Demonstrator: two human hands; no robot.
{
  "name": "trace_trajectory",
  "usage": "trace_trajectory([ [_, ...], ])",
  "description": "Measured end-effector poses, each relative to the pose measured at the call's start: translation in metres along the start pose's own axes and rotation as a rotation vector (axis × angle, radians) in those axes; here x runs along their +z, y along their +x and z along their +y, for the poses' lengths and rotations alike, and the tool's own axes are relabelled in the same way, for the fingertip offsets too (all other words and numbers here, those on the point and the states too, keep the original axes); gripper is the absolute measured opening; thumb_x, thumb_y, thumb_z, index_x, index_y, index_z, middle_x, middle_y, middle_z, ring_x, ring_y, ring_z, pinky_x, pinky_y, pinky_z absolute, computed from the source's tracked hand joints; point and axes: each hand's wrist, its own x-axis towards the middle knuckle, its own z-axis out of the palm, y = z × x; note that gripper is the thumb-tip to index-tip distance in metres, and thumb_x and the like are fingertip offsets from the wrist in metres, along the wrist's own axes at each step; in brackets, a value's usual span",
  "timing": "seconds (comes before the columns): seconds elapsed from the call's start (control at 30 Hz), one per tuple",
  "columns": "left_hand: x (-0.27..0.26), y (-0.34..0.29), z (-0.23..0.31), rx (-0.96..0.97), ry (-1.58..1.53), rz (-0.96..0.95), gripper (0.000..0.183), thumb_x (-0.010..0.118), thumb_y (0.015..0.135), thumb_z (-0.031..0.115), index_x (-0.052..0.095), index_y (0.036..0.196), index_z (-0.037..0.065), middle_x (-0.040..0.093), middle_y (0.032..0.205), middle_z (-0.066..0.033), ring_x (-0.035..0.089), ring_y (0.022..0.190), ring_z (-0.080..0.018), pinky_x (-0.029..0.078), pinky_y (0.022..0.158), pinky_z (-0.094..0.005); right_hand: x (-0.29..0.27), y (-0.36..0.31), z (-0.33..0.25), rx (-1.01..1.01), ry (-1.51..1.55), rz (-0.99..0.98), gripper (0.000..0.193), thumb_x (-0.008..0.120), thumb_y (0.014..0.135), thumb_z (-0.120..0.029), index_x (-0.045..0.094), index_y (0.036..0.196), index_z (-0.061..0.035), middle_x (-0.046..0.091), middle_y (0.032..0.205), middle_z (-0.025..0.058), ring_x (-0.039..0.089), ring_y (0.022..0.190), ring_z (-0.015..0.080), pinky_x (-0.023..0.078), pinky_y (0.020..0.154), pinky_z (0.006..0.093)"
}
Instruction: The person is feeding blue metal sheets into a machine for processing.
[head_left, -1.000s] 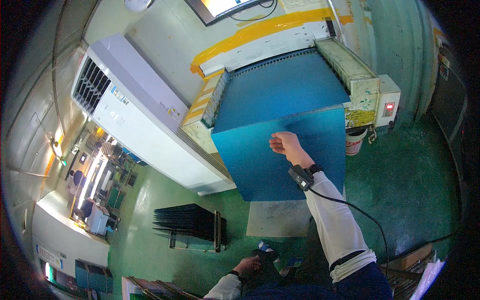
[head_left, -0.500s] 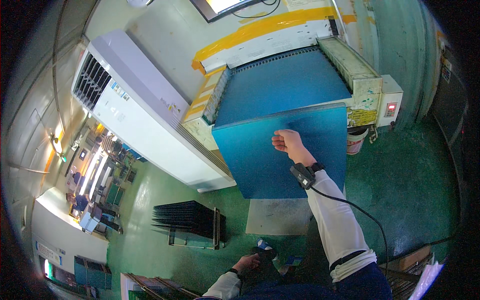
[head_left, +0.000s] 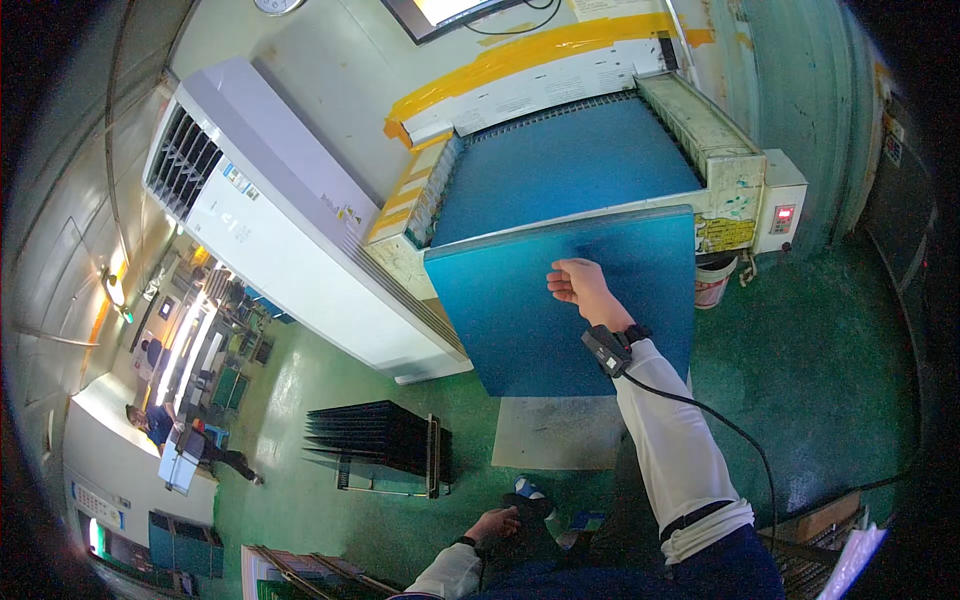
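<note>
Right hand (head_left: 580, 282) hangs in front of a broad blue panel (head_left: 500, 325), fingers loosely curled; nothing shows in its grasp, and whether it touches the panel I cannot tell. Beyond the hand spreads a machine (head_left: 705, 125) with a flat blue top (head_left: 565, 175). Left of the hand stands a tall white cabinet (head_left: 290, 230). Directly behind the hand, the panel faces the person, its upper edge at the machine's front. Below and left of the hand, a rack (head_left: 433, 460) carries dark sheets (head_left: 370, 430). Rightward are a control box (head_left: 785, 205) and, lower, a bucket (head_left: 713, 283). Below the right hand, near the legs, the left hand (head_left: 495, 525) is curled; its grip is unclear. Good handling, I judge, means edge contact, even support and no knuckles dragging across that face.
</note>
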Motion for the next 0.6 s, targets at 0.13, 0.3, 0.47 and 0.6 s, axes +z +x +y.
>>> trace_trajectory([
  [0.13,-0.002,-0.001,0.001,-0.008,0.015,0.014,0.041,0.058,0.082,0.039,0.050,0.104,0.004,0.062,0.081,-0.0087,0.060,0.058,-0.0177,0.048,0.048,-0.0286,-0.004,0.005,0.000,-0.006,-0.050,0.047,0.020,0.057,0.080,-0.021,0.055,0.092,-0.0062,0.062,0.083,0.0082,0.059,0.069,0.0178,0.048,0.060,0.0307],
  [0.3,-0.009,0.009,-0.007,-0.010,0.110,0.020,0.040,0.058,0.083,0.038,0.051,0.103,0.004,0.062,0.083,-0.0086,0.059,0.058,-0.0178,0.049,0.051,-0.0291,-0.031,0.017,-0.010,-0.103,-0.087,0.229,0.018,0.057,0.080,-0.021,0.055,0.090,-0.0064,0.058,0.074,0.0042,0.057,0.063,0.0144,0.047,0.053,0.0279],
  [0.47,-0.001,-0.009,-0.013,0.345,0.132,-0.163,0.038,0.056,0.084,0.037,0.055,0.098,0.002,0.063,0.084,-0.0103,0.059,0.063,-0.0173,0.049,0.057,-0.0293,-0.103,0.040,-0.016,-0.289,-0.228,0.585,0.013,0.055,0.077,-0.014,0.054,0.086,-0.0054,0.054,0.069,0.0023,0.053,0.057,0.0118,0.044,0.045,0.0256],
  [0.6,-0.005,0.012,-0.004,-0.032,0.031,-0.044,0.037,0.054,0.086,0.035,0.054,0.102,0.002,0.063,0.086,-0.0130,0.059,0.065,-0.0183,0.049,0.058,-0.0298,-0.160,0.058,-0.030,-0.630,-0.438,0.838,0.015,0.053,0.073,-0.008,0.055,0.086,-0.0019,0.055,0.072,0.0080,0.054,0.063,0.0184,0.044,0.053,0.0297],
])
